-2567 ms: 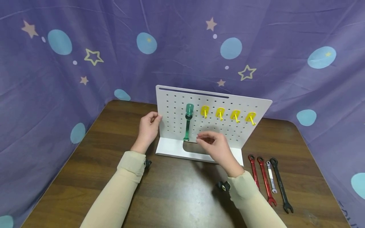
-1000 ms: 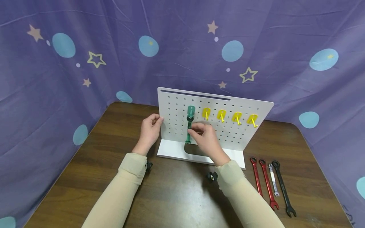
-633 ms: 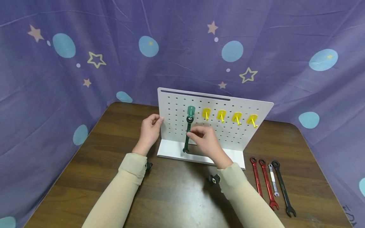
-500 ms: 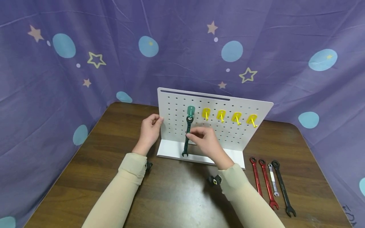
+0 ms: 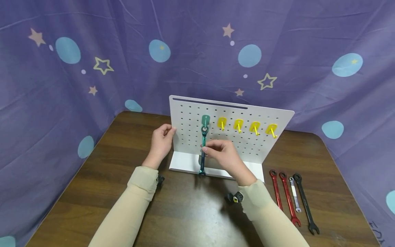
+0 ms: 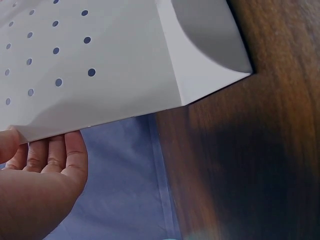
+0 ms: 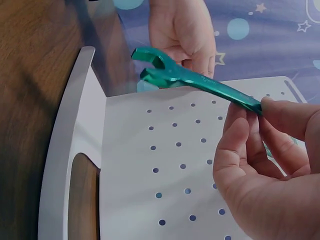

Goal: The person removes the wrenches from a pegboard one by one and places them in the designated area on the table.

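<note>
My right hand pinches the shank of a green ratcheting combination wrench between thumb and fingers. In the right wrist view the open-end jaws of the wrench point away from the board. Its ring end lies just below the green hook; whether the hook tip is still inside the ring, I cannot tell. My left hand pinches the left edge of the white pegboard; in the left wrist view the fingers bend along that edge.
Several yellow hooks line the board to the right of the green one. On the wooden table, right of the board, lie two red wrenches, a small silver wrench and a black wrench. A purple curtain hangs behind.
My right hand came left to the hanging green wrench and took hold of it. The wrench's lower end has swung out from the board toward me. My left hand stays at the board's edge.
</note>
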A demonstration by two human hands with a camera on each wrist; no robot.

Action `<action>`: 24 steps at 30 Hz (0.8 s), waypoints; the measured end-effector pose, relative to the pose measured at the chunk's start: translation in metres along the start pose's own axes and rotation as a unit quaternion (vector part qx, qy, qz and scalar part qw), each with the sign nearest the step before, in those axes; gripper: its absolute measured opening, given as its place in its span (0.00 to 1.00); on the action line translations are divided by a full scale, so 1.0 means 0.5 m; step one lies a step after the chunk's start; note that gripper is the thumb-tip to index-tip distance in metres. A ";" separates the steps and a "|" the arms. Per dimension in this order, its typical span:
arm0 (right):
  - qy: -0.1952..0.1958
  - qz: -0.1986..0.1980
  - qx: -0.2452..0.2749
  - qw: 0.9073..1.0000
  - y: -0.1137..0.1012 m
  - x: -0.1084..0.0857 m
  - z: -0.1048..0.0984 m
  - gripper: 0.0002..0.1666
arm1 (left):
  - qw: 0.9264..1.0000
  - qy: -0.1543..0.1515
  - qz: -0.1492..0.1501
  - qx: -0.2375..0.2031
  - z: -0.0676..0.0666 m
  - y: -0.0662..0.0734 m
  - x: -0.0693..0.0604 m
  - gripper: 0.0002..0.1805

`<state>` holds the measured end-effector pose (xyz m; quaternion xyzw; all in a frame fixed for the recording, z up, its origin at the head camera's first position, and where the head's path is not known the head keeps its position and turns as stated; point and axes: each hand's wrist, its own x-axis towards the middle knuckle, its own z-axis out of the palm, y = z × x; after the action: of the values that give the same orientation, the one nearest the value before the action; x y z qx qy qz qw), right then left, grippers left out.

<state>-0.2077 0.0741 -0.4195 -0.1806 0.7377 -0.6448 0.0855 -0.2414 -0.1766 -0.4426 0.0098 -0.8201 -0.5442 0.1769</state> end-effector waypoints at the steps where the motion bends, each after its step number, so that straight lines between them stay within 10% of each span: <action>1: -0.003 0.002 0.004 1.000 -0.001 -0.001 0.000 0.11 | 1.000 0.000 -0.001 0.000 0.000 0.000 0.000 0.09; 24: -0.010 -0.001 0.042 0.999 -0.022 -0.014 0.001 0.12 | 1.000 0.003 0.001 -0.006 0.001 -0.001 0.002 0.09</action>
<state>-0.1996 0.0753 -0.4094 -0.1837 0.7090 -0.6735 0.0998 -0.2423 -0.1766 -0.4429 0.0090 -0.8164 -0.5488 0.1799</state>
